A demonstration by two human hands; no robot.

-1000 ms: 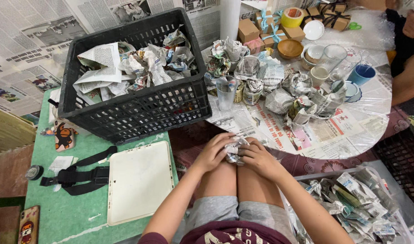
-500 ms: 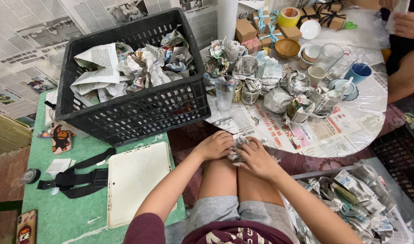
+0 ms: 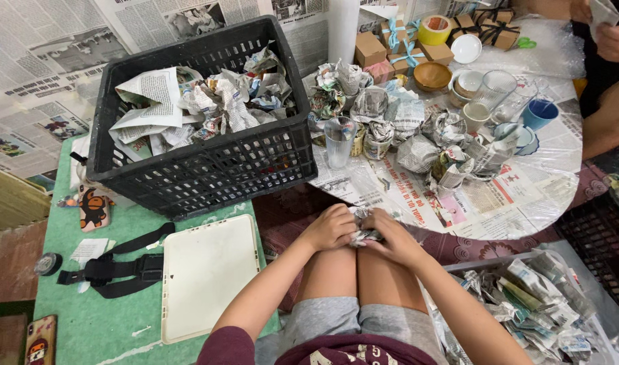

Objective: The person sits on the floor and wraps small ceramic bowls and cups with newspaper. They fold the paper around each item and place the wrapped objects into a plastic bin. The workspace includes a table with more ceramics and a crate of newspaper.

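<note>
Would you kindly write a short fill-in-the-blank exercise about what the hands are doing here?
1. Both hands, left hand and right hand, hold a small bundle wrapped in ____.
2. The black crate holds crumpled ____.
3. The white tray lies on a ____ mat.
Missing words: newspaper; newspaper; green

A: From my feed, any packages up there?

B: I see small brown cardboard gift boxes (image 3: 371, 47) tied with light-blue ribbon at the far edge of the round surface (image 3: 525, 203), beside a roll of yellow tape (image 3: 435, 29). Darker boxes with black ribbon (image 3: 495, 30) sit further right.

A: Screens?

B: A phone (image 3: 40, 340) in a cartoon case lies at the lower left on the green mat (image 3: 107, 318), with a white tablet-like slab (image 3: 208, 274) nearby.
</note>
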